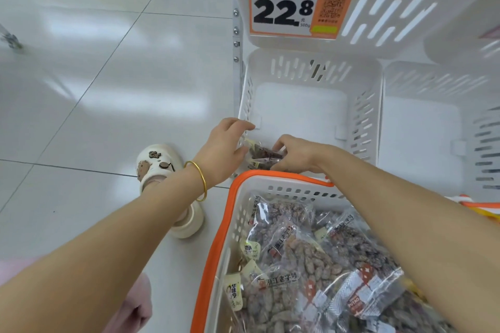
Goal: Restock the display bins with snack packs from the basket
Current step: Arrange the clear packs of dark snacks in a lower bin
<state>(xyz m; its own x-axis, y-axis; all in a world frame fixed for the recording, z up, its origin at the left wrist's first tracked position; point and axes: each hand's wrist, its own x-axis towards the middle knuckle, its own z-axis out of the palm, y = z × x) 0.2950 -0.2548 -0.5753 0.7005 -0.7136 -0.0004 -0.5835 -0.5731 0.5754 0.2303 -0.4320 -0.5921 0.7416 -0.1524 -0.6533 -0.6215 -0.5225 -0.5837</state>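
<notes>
With the left grip [224, 149] and the right grip [295, 154], grasping a small bunch of snack packs [263, 155] between them, fingers curling round the clear wrappers from either side. Holding that bunch low at the front of the lower display bin [244, 105], just past the near wall; touching the bin's floor or hanging above it, impossible to tell. Reaching forward with both forearms, the right one crossing above the basket [213, 251], the left one passing outside it. Wearing a gold bangle [199, 181] just behind the left grip. Carrying, in that white, orange-rimmed basket directly behind the grips, a heap of bagged snacks [297, 251], clear bags of brownish pieces with printed labels. Facing, above and beyond the grips, an upper bin [297, 44] bearing an orange price tag [286, 5] reading 22.8. Facing also, to the right of the right grip, a neighbouring bin [419, 130]. Standing in a cream clog [157, 165] on the tiled floor [94, 89], just left of the left grip.
</notes>
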